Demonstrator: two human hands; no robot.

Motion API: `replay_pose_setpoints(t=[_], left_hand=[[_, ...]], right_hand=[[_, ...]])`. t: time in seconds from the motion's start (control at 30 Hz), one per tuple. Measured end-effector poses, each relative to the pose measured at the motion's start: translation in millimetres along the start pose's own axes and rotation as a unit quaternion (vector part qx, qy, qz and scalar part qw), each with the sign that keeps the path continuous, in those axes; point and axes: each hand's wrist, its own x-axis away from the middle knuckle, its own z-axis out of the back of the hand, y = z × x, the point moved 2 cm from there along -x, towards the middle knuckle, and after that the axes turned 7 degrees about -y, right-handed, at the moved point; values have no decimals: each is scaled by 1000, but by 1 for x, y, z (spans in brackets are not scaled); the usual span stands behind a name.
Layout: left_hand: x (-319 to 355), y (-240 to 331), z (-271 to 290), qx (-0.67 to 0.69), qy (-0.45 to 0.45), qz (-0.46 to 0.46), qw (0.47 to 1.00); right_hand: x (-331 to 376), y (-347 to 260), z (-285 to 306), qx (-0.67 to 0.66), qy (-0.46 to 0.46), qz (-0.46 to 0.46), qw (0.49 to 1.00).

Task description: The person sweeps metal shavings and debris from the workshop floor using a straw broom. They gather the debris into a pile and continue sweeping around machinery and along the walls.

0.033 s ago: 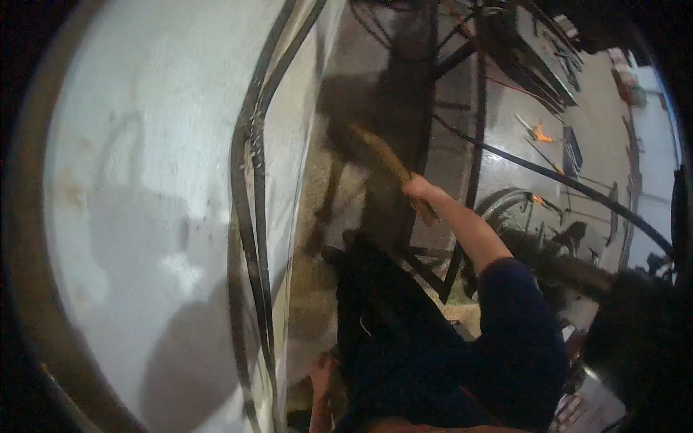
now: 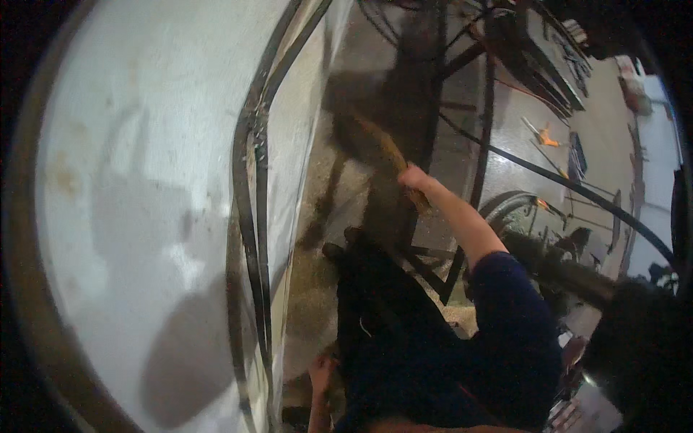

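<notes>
My right hand (image 2: 413, 177) is closed around the lower part of a slightly curved, yellow-brown wooden-handled tool (image 2: 390, 151). Its butt end sticks out below my fist. The far end runs up and left into dark shadow, so I cannot make out its head. My right arm is stretched out over the floor. Low beside my leg hangs my left hand (image 2: 321, 373), its fingers curled in; whatever they may hold is hidden. On the left stands a big pale panel (image 2: 159, 166), with dark strips (image 2: 249, 173) along its edge, apart from both hands.
A dark metal frame (image 2: 480, 166) rises right of my right arm. Across it slants a dark bar or hose (image 2: 570, 177). Beyond lie an orange-handled tool (image 2: 546, 135), coiled hose (image 2: 509, 206) and other tools. My dark shoes (image 2: 346, 242) stand on the stained concrete floor (image 2: 310, 278).
My right hand and the wooden-handled tool have shifted slightly left and up. The surroundings have slid a little in view. My left hand stays low beside my leg.
</notes>
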Motion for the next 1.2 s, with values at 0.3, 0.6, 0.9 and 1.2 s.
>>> replay_pose_setpoints(t=[0.3, 0.6, 0.9, 1.2], left_hand=[[36, -111, -35, 87, 109, 13, 990], [28, -81, -71, 112, 95, -36, 989], [74, -205, -109, 200, 163, 4, 966], [35, -295, -134, -23, 200, -84, 976]], right_hand=[[-1, -151, -40, -457, -119, -176, 864], [70, -138, -65, -130, -184, 243, 944], [83, -60, -3, -375, -101, -144, 910], [83, -117, -248, -37, -161, 288, 943]])
